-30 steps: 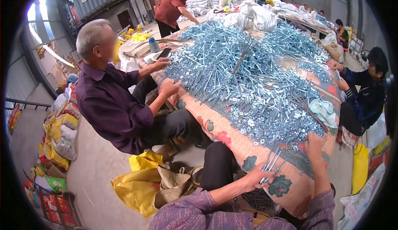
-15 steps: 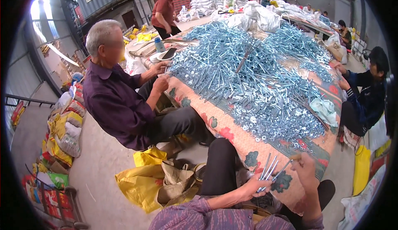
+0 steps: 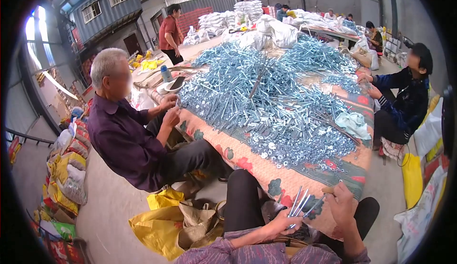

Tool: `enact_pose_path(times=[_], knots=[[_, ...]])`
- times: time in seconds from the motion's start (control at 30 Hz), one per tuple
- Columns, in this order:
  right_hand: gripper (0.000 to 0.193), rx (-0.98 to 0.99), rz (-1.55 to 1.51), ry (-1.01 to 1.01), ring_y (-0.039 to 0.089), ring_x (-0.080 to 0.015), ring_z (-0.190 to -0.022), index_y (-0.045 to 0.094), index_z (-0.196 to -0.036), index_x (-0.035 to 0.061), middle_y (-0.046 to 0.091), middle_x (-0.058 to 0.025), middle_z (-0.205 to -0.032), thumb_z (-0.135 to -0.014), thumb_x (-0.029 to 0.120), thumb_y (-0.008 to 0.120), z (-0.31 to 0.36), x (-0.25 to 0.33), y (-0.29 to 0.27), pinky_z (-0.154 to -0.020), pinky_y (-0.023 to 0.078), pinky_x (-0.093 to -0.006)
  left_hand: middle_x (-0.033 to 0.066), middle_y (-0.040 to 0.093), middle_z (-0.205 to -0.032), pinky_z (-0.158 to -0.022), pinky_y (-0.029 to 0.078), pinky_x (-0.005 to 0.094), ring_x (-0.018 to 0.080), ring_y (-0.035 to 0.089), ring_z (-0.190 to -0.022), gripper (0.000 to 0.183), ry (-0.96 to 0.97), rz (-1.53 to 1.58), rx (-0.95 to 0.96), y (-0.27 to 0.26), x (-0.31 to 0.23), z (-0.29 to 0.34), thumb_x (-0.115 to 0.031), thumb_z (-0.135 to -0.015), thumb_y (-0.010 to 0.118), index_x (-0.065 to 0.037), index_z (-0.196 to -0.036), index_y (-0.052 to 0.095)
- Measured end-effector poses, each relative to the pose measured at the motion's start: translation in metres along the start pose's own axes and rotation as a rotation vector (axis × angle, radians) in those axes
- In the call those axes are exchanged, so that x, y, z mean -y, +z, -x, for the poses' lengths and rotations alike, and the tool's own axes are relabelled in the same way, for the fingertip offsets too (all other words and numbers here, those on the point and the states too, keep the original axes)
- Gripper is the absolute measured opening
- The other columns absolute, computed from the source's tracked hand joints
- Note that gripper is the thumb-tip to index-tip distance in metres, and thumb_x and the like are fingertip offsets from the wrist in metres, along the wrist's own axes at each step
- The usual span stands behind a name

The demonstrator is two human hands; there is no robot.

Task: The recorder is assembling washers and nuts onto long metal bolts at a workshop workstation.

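Low over the near edge of a flower-patterned cloth (image 3: pixel 235 155), my left hand (image 3: pixel 284 224) is closed round several thin metal rods (image 3: pixel 297 203), which fan upward from the fingers. One more rod slants from that hand toward my right hand (image 3: pixel 342 206). The right fingers are bent together by its upper end, and something tan shows at the thumb side. A tiny shiny ring-like piece shows at a right fingertip, too small to name. Beyond both hands lie loose washers and small metal pieces (image 3: pixel 290 146), and behind them a heap of long metal rods (image 3: pixel 252 81).
A co-worker in a purple shirt (image 3: pixel 126 131) sits at left; another in dark clothes (image 3: pixel 409 92) sits at right. Yellow sacking (image 3: pixel 154 226) lies on the floor by my left leg. A pale cloth (image 3: pixel 353 124) rests at the heap's right side. White sacks (image 3: pixel 247 9) are stacked behind.
The view has shifted, so the heap appears further left and lower. Both my hands stay close together with the rods; the right fingers have moved slightly. The standing person in red has straightened up.
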State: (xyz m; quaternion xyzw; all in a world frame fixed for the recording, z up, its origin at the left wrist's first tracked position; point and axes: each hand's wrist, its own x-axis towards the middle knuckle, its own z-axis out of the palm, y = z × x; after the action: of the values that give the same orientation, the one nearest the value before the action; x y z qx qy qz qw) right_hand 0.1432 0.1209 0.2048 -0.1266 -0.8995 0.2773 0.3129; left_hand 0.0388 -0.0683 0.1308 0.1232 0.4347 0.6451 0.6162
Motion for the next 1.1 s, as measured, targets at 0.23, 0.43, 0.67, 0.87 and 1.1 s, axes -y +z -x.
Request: enact_pose_path(times=[0.23, 0.43, 0.67, 0.87, 1.1], knots=[[0.012, -0.038, -0.05, 0.082, 0.056, -0.0251, -0.065, 0.063, -0.086, -0.0052, 0.052, -0.0135, -0.077, -0.074, -0.006, 0.062, 0.01, 0.012, -0.01, -0.057, 0.044, -0.0316, 0.005, 0.053, -0.07, -0.036, 0.021, 0.0196, 0.0071, 0.04, -0.044, 0.018, 0.008, -0.002, 0.035, 0.003, -0.001, 0.004, -0.013, -0.091, 0.06, -0.007, -0.106, 0.053], [0.021, -0.096, -0.095, 0.144, 0.057, -0.0263, -0.069, 0.066, -0.095, -0.0015, 0.053, -0.013, -0.08, -0.074, -0.005, 0.062, 0.02, 0.02, -0.022, -0.061, 0.046, -0.0334, 0.0051, 0.053, -0.07, -0.036, 0.022, 0.0196, 0.007, 0.04, -0.044, 0.015, -0.026, -0.031, 0.076, 0.012, -0.004, 0.004, -0.013, -0.091, 0.058, -0.006, -0.104, 0.053], [0.01, -0.071, 0.051, -0.157, 0.056, -0.0292, -0.074, 0.057, -0.08, 0.0008, 0.051, -0.0114, -0.079, -0.072, 0.0, 0.063, 0.032, -0.001, -0.019, -0.064, 0.047, -0.0392, 0.0043, 0.051, -0.066, -0.035, 0.022, 0.019, 0.0059, 0.039, -0.041, 0.017, -0.13, -0.029, 0.105, 0.013, -0.007, 0.017, -0.013, -0.091, 0.057, -0.002, -0.103, 0.053], [0.015, -0.071, 0.07, -0.288, 0.055, -0.0272, -0.069, 0.056, -0.082, 0.0005, 0.048, -0.011, -0.076, -0.069, -0.002, 0.064, 0.038, 0.004, -0.026, -0.057, 0.047, -0.0348, 0.0032, 0.048, -0.064, -0.035, 0.024, 0.019, 0.0071, 0.036, -0.043, 0.016, -0.166, 0.146, 0.065, 0.026, -0.014, 0.03, -0.006, -0.089, 0.055, -0.005, -0.105, 0.051], [0.013, 0.094, -0.081, -0.211, 0.056, -0.0252, -0.077, 0.064, -0.09, -0.0006, 0.053, -0.0105, -0.08, -0.077, 0.003, 0.064, 0.038, 0.009, -0.039, -0.065, 0.047, -0.0336, 0.0033, 0.048, -0.064, -0.035, 0.024, 0.0184, 0.0067, 0.037, -0.044, 0.015, -0.149, 0.108, 0.123, 0.013, -0.008, 0.031, -0.006, -0.088, 0.056, -0.004, -0.103, 0.052]])
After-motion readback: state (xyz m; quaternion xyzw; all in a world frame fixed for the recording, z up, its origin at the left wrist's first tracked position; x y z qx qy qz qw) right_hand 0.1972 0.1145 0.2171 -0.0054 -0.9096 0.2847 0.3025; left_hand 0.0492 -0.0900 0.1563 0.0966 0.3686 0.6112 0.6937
